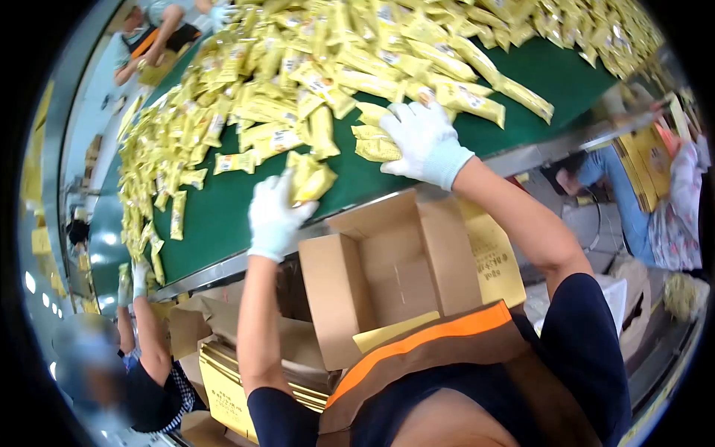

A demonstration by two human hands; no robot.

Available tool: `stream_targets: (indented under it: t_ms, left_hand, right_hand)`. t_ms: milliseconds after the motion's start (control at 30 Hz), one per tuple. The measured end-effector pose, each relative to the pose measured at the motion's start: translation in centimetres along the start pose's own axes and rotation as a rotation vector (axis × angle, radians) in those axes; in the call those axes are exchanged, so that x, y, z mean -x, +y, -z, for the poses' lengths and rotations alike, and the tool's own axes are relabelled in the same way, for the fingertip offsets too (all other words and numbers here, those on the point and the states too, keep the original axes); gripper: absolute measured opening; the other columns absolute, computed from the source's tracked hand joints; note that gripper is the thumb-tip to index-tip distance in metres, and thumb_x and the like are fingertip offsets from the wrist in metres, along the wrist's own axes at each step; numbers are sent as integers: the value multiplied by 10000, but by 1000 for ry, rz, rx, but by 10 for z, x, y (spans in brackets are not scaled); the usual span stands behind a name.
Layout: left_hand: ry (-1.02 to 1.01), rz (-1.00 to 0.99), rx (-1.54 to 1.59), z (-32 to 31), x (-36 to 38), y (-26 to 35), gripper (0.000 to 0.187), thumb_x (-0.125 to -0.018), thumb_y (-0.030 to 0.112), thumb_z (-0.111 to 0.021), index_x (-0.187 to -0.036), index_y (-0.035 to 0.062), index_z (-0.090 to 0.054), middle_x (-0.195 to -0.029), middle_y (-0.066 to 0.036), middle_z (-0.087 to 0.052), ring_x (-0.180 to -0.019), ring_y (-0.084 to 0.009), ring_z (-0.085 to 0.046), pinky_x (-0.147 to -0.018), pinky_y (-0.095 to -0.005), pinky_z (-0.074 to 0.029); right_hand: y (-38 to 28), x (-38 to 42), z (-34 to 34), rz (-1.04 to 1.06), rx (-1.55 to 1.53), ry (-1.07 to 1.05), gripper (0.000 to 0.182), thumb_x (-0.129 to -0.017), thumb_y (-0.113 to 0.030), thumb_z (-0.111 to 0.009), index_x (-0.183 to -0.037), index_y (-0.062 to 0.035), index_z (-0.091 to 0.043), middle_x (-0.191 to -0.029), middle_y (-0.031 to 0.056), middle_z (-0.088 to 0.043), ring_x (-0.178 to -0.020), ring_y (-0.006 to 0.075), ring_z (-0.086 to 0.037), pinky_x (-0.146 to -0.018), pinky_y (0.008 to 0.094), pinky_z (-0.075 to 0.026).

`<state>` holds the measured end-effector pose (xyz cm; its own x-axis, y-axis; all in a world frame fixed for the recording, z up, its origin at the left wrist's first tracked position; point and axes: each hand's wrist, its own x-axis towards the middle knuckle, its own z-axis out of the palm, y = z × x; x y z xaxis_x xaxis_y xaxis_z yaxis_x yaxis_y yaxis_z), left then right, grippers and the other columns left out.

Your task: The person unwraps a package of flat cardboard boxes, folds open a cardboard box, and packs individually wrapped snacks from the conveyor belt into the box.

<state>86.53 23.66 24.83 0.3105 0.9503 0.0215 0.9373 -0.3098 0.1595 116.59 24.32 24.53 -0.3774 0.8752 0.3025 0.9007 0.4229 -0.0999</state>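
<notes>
Both my hands wear white gloves and reach over a green belt (357,195) heaped with small yellow wrapped packets (287,82). My left hand (277,212) is closed around a few yellow packets (313,180) near the belt's front edge. My right hand (426,143) grips a small stack of yellow packets (375,143), its fingers partly hidden behind them. Below my hands, in front of my body, stands an open cardboard box (398,272) with its flaps spread and bare cardboard showing inside.
The belt's metal rail (223,268) runs between the packets and the box. Flat yellow cartons (227,391) stand at lower left. A co-worker's gloved hands (134,281) touch packets at left. Other people are at upper left and at right, beside yellow cartons (646,167).
</notes>
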Motion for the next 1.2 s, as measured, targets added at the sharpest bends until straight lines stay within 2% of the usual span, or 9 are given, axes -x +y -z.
stream_targets:
  t_ms: [133,300,433,567,600,700,867,1033,1200]
  left_hand:
    - [-14,-61,79,-19,8,-27,755,-679,357,-787,-1313,11,-568,-998,-164,-584,-940,-348,-531,-890,-416,-462]
    - [-16,179,348,-21,3,-20,786,-656,374,-806,-1330,46,-569,-1052,-138,-601,-1030,-303,-556,-945,-385,-450]
    - [25,105,142,-3,2,-28,804,-648,428,-790,-1331,62,-571,-1078,-117,-619,-1065,-305,-557,-977,-411,-410]
    - [-265,287,1051,-8,-7,-43,689,-801,159,-764,-1376,-72,-462,-1175,-78,-630,-942,-98,-611,-795,-243,-522]
    - [-258,268,1032,-10,-6,-41,715,-759,227,-791,-1347,-63,-506,-1148,-115,-643,-969,-171,-627,-853,-288,-511]
    - [-100,50,241,-13,-2,-32,758,-667,424,-794,-1241,-35,-610,-1017,-192,-609,-985,-361,-559,-926,-405,-463]
    - [76,36,129,-16,13,-3,750,-680,371,-795,-1282,-21,-579,-1009,-169,-586,-999,-342,-533,-890,-404,-470]
    - [266,12,158,-35,20,-14,752,-685,453,-757,-1294,56,-567,-1027,-184,-554,-1016,-374,-536,-874,-455,-482]
    - [112,165,160,-26,19,0,752,-687,388,-783,-1333,75,-557,-1086,-144,-551,-1005,-337,-556,-864,-409,-494]
  right_hand:
    - [20,25,-6,-90,-154,-232,757,-647,-493,-780,-1214,-55,-536,-1079,124,-614,-1025,290,-594,-928,413,-447]
    - [35,26,-2,-162,-210,-387,809,-617,-520,-755,-1211,-9,-554,-1048,171,-620,-1006,334,-602,-907,388,-478]
    - [54,49,46,-199,-408,-420,804,-644,-524,-751,-1210,14,-559,-1118,210,-618,-1077,339,-602,-958,388,-473]
    - [108,43,81,-422,-671,-274,851,-689,-404,-789,-1333,47,-464,-1194,212,-591,-1136,273,-575,-982,338,-446]
    - [129,37,78,-464,-683,-297,866,-698,-392,-785,-1362,43,-440,-1229,215,-579,-1160,257,-563,-990,330,-438]
    - [155,38,44,-436,-520,-335,893,-675,-383,-786,-1382,26,-424,-1286,236,-554,-1203,318,-546,-1025,375,-422]
    - [114,63,39,-214,-279,-298,886,-589,-414,-803,-1321,-25,-489,-1311,240,-521,-1180,396,-525,-1011,404,-424]
    - [87,70,38,102,-147,-69,798,-537,-352,-801,-1222,-53,-521,-1220,193,-553,-1122,368,-528,-969,441,-390]
    - [61,34,46,133,-296,83,730,-501,-286,-797,-1142,-49,-540,-1185,196,-541,-1106,397,-519,-989,465,-387]
